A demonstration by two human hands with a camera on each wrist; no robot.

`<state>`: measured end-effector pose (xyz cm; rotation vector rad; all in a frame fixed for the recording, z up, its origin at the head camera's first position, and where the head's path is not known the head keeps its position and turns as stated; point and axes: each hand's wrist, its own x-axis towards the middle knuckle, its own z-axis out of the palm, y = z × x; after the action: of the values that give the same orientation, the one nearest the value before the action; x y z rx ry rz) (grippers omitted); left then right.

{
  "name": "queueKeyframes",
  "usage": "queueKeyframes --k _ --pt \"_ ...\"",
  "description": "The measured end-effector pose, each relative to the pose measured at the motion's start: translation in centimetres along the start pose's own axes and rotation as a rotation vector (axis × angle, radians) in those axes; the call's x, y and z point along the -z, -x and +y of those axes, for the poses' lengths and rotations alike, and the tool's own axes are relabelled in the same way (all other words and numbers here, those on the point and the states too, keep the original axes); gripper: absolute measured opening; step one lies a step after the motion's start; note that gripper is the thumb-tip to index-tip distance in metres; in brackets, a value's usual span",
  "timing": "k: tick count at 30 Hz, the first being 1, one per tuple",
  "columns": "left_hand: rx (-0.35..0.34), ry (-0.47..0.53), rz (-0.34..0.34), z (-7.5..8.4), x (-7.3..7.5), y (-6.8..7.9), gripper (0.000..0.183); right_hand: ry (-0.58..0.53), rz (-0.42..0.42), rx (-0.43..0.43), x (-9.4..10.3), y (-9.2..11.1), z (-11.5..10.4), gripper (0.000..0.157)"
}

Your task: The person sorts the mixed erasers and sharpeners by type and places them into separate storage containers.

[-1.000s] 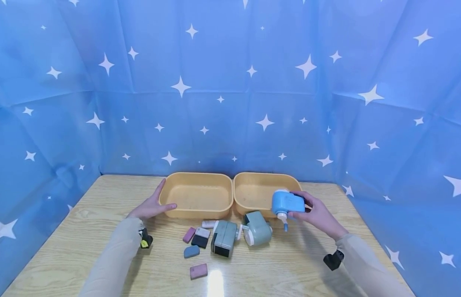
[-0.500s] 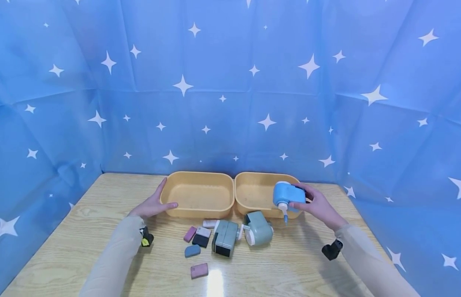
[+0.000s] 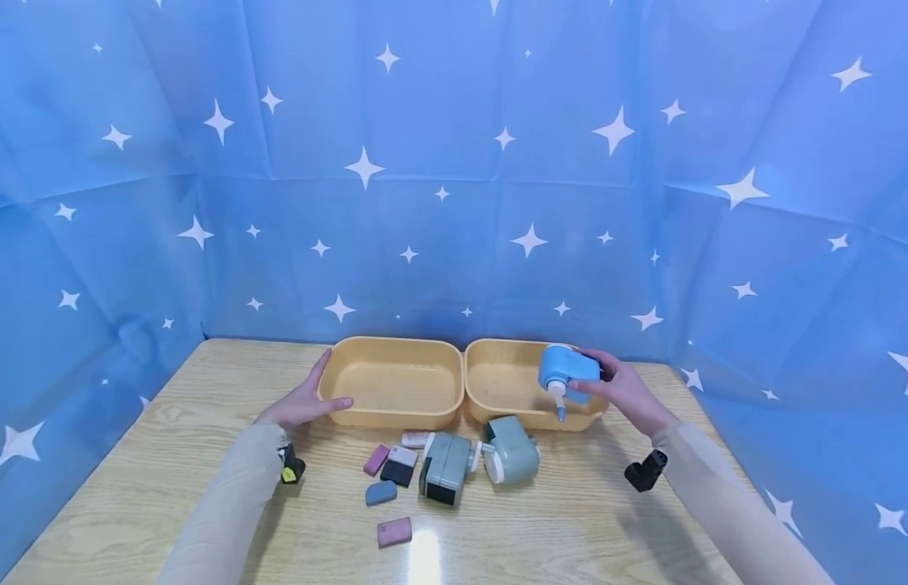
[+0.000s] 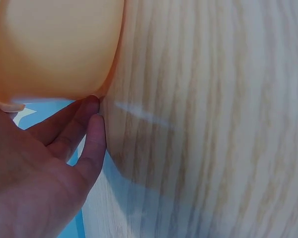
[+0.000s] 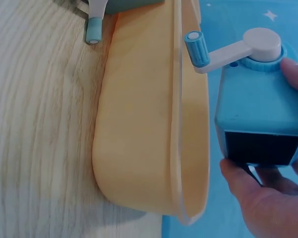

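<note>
My right hand grips a light-blue hand-crank pencil sharpener, held over the right end of the right tan bin. Its white crank with a blue knob points toward the bin's front side. In the right wrist view a thumb and fingers wrap the sharpener's body, beside a dark panel. My left hand holds the left end of the left tan bin, thumb over the rim. Fingers press its outer wall in the left wrist view, where the thumb is hidden.
Two grey-green crank sharpeners, one left and one right, lie in front of the bins. Several small erasers lie left of them, including a blue one and a pink one. A starry blue curtain encloses the table.
My right hand has carried the blue sharpener slightly back, farther over the right bin, tilting it a little. The left hand stays at the left bin.
</note>
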<state>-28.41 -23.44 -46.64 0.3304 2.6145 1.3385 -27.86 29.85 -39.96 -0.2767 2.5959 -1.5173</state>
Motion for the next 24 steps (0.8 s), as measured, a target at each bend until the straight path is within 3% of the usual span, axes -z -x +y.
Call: queueKeyframes --k 13,24 --pt "0.003 0.017 -0.008 -0.6 0.2 -0.3 0.115 0.037 -0.042 0.041 -0.8 -2.5 -1.4 0.077" --pt "0.021 0.011 -0.014 0.1 0.1 -0.1 0.116 0.069 -0.055 0.025 -2.3 -5.5 -1.3 0.074"
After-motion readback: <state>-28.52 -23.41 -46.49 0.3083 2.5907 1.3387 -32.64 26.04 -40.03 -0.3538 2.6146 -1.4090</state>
